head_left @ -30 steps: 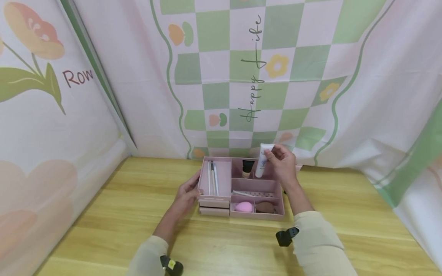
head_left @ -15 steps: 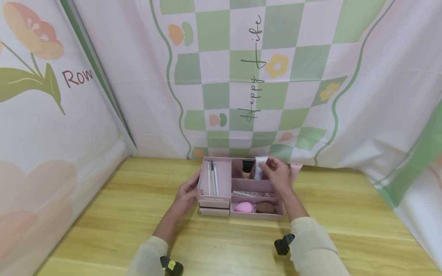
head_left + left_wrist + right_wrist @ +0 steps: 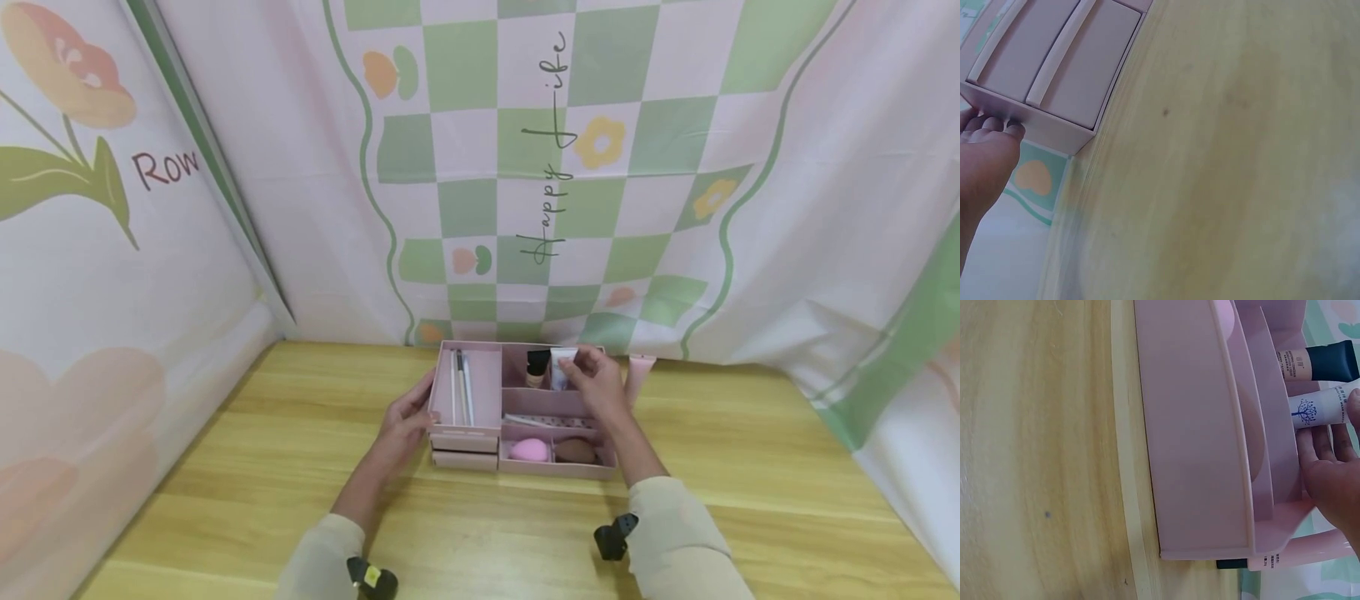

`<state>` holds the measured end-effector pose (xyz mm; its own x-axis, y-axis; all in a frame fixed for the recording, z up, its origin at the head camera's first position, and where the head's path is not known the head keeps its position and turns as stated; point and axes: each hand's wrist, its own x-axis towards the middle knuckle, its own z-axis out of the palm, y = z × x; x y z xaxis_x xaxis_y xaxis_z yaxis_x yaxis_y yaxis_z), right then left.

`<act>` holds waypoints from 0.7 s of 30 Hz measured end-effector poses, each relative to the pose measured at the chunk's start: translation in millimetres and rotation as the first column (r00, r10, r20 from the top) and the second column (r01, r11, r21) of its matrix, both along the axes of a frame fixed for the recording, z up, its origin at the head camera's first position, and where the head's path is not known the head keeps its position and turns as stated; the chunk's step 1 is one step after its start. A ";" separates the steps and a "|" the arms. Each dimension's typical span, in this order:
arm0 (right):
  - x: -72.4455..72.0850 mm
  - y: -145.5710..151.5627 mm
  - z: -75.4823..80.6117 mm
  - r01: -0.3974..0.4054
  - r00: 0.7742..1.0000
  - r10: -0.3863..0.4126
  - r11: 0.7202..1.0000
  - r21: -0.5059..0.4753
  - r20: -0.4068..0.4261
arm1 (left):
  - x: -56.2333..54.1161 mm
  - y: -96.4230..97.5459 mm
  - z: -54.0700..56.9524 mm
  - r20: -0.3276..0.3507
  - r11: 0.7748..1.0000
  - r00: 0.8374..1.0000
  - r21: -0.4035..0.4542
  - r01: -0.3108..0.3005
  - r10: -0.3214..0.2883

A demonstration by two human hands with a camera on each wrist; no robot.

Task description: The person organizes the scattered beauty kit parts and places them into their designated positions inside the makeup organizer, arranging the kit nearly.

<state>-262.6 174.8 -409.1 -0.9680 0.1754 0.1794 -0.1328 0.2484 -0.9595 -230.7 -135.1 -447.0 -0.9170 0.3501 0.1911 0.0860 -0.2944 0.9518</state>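
Observation:
A pink desktop organizer [image 3: 463, 446] stands on the wooden table. My left hand [image 3: 401, 425] holds its left side, fingers along the outer wall and thumb at the top rim; the left wrist view shows the fingers [image 3: 1015, 130] against that wall beside the drawer fronts. With my right hand [image 3: 600, 385] I pinch a white squeeze tube [image 3: 561, 368] between thumb and fingers. Its lower end is inside the back right compartment, hidden by the divider. Beside it stands a black-capped foundation tube [image 3: 1297, 364], cap up.
Slim brushes or pencils [image 3: 462, 387] lie in the upper left tray. A pink sponge [image 3: 529, 450] and a brown sponge [image 3: 575, 451] fill the front compartments, with a dotted strip [image 3: 551, 421] behind them. A pink tube [image 3: 639, 375] stands outside, right of the organizer. Curtain [image 3: 322, 250] hangs behind.
My right hand has lowered the white tube into the back right compartment and shifted slightly left, uncovering the pink tube outside. My left hand has stayed in place.

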 end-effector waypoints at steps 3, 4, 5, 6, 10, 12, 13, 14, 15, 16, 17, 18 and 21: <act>-0.5 0.5 1.2 0.004 1.000 -0.004 1.000 0.016 0.021 | -0.2 -0.4 -0.4 0.001 1.000 1.000 -0.001 0.000 0.000; -0.6 0.8 1.5 0.002 1.000 -0.003 1.000 0.018 0.028 | -0.2 -0.4 -0.5 0.000 1.000 1.000 -0.001 0.000 0.000; -0.5 1.1 2.0 0.000 0.999 0.000 1.000 0.012 0.033 | -0.2 -0.3 -0.5 0.000 1.000 1.000 -0.001 0.000 0.000; -0.5 1.4 2.4 -0.004 0.999 0.004 1.000 0.005 0.037 | -0.1 -0.2 -0.4 0.000 1.000 1.000 0.000 0.001 -0.001; 0.8 3.3 4.6 -0.025 0.999 0.026 0.999 -0.033 0.035 | 0.0 0.5 0.1 -0.002 1.000 1.000 0.006 0.000 0.000; 2.4 3.9 6.4 -0.028 1.000 0.028 0.999 -0.042 0.004 | -0.1 0.7 0.1 -0.005 1.000 1.000 0.007 -0.001 0.001; 3.3 4.0 7.6 -0.028 0.999 0.027 0.999 -0.042 -0.019 | -0.2 0.7 -0.1 -0.007 1.000 1.000 0.007 -0.001 0.001; 4.4 4.0 9.0 -0.028 0.999 0.026 0.999 -0.039 -0.045 | -0.1 0.7 0.0 -0.009 1.000 1.000 0.006 0.000 0.001; 5.6 4.3 10.6 -0.028 0.997 0.026 0.999 -0.027 -0.067 | -0.1 0.6 -0.1 -0.010 1.000 1.000 0.005 -0.001 0.001; 7.0 4.9 12.4 -0.027 0.996 0.026 1.000 -0.009 -0.087 | 0.0 0.6 0.0 -0.010 1.000 1.000 0.003 -0.002 0.002; 8.7 5.7 14.7 -0.025 0.994 0.026 1.000 0.013 -0.105 | 0.0 0.5 -0.2 -0.011 1.000 1.000 0.002 -0.003 0.003; 10.5 6.8 17.1 -0.027 0.993 0.031 0.999 0.031 -0.118 | 0.1 0.3 -0.3 -0.010 1.000 1.000 0.000 -0.003 0.003; 16.3 11.8 24.9 -0.038 0.988 0.052 0.995 0.095 -0.149 | 0.4 0.1 -0.2 -0.013 1.000 1.000 0.001 -0.001 0.001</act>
